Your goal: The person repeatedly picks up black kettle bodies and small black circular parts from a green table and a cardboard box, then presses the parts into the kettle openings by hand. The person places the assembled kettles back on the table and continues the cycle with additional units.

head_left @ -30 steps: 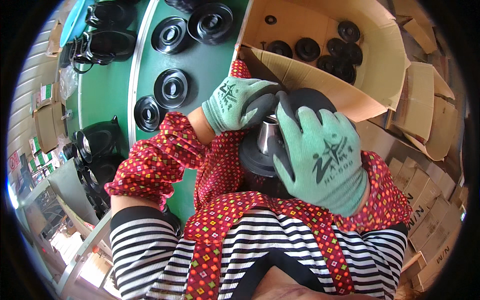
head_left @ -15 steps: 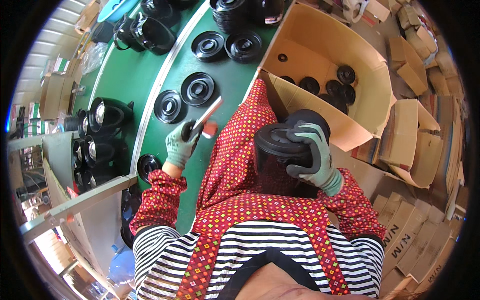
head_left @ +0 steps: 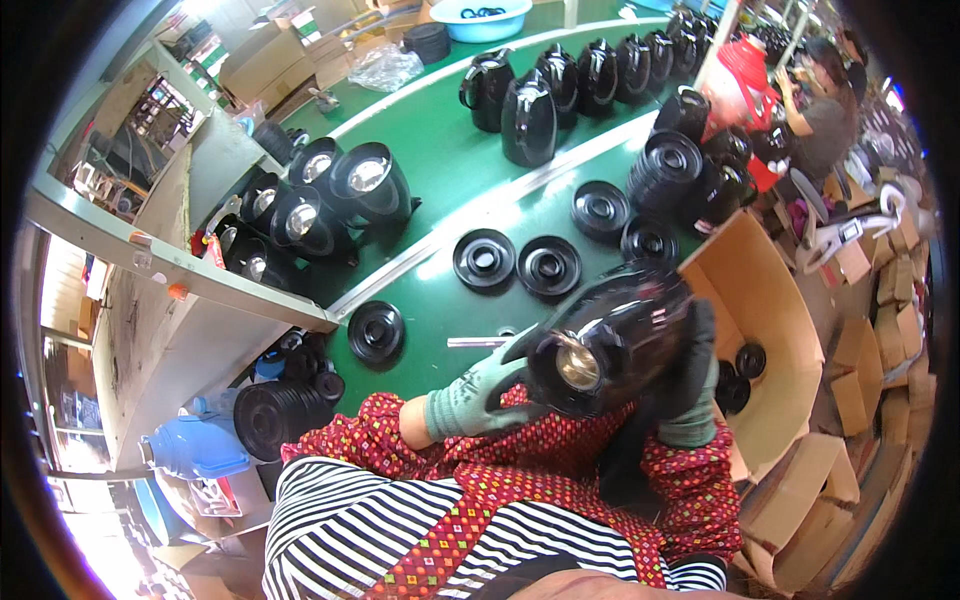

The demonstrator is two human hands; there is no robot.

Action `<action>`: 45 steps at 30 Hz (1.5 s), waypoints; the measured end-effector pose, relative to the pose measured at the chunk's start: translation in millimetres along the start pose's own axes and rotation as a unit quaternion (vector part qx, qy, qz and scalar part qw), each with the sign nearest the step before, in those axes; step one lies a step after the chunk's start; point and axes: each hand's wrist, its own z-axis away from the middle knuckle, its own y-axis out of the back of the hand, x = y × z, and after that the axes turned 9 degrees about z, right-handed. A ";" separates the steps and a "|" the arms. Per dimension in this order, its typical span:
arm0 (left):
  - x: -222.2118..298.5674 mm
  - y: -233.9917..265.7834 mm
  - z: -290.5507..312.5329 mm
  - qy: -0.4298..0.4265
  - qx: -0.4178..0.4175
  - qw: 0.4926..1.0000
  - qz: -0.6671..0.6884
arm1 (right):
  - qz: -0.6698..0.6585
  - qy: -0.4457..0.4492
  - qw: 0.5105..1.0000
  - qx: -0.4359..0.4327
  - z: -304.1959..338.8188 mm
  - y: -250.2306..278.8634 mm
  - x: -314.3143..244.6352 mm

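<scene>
Both my hands hold a glossy black thermos jug (head_left: 640, 325) over my lap, tilted so that its round end with a shiny metallic middle (head_left: 578, 365) faces me. My left hand (head_left: 485, 395), in a green glove with dark fingertips, grips it beside that end. On the other side my right hand (head_left: 692, 375) is wrapped round the body, its fingers partly hidden. A thin pale bar-shaped tool (head_left: 478, 342) lies on the green bench just beyond my left hand. Past it are round black ringed discs, one disc (head_left: 484, 261) beside another (head_left: 549, 267).
An open cardboard box (head_left: 770, 340) with black round parts stands at my right. Several black jugs (head_left: 528, 120) line the far side of the green bench (head_left: 430, 225); others lie at left by a metal frame (head_left: 180, 275). A co-worker (head_left: 825, 105) sits far right.
My left hand has let go of the tool, which now lies on the bench, and taken hold of the jug. The jug has been turned end toward me. The view has swung right.
</scene>
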 end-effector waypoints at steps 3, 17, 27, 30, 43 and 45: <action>1.8 17.3 7.7 0.160 0.201 0.912 0.318 | 0.151 -0.003 0.988 0.027 -30.3 -12.4 37.1; -311.3 335.7 -162.5 0.238 0.575 0.771 -0.130 | 0.628 0.282 0.725 -0.018 -32.8 -3.3 112.0; -189.2 214.0 -119.3 0.156 0.403 0.828 -0.357 | 0.628 0.303 0.717 -0.009 -31.3 -0.5 105.1; -156.6 215.0 -53.7 0.166 0.376 0.782 -0.468 | 0.610 0.274 0.743 -0.016 -28.2 -5.4 107.3; -66.2 206.2 -1.5 0.061 0.309 0.831 -0.458 | 0.584 0.246 0.771 -0.066 -25.8 -28.1 77.9; -15.3 177.2 -15.3 -0.034 0.243 0.876 -0.416 | 0.593 0.205 0.776 -0.068 -30.0 -44.2 54.5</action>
